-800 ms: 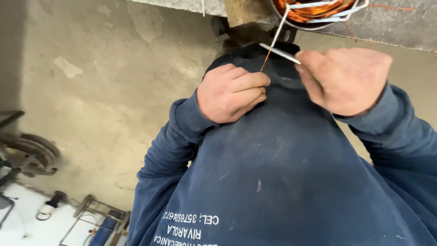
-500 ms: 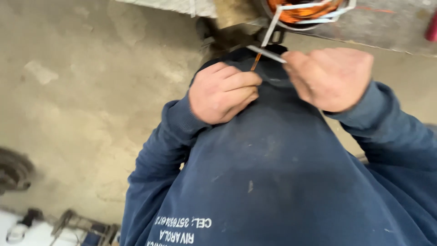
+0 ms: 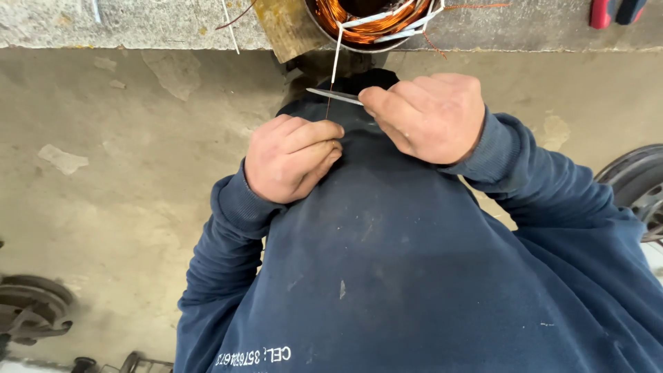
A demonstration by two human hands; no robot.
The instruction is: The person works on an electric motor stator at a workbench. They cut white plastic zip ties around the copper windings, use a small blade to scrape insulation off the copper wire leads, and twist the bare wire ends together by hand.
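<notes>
Hands meet in front of our chest: our left hand [image 3: 293, 157] pinches a thin copper wire [image 3: 328, 103] that runs up into a white sleeve [image 3: 336, 54]. Our right hand [image 3: 427, 115] grips a small blade [image 3: 333, 96], laid across that wire just below the coil [image 3: 359, 19] on the bench [image 3: 138, 24].

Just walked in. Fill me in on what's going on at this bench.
A person in a dark blue sweatshirt pinches a thin copper wire in the left hand. The right hand holds a slim metal blade across it. The wire runs up through a white sleeve to a copper winding on the stone ledge.
</notes>
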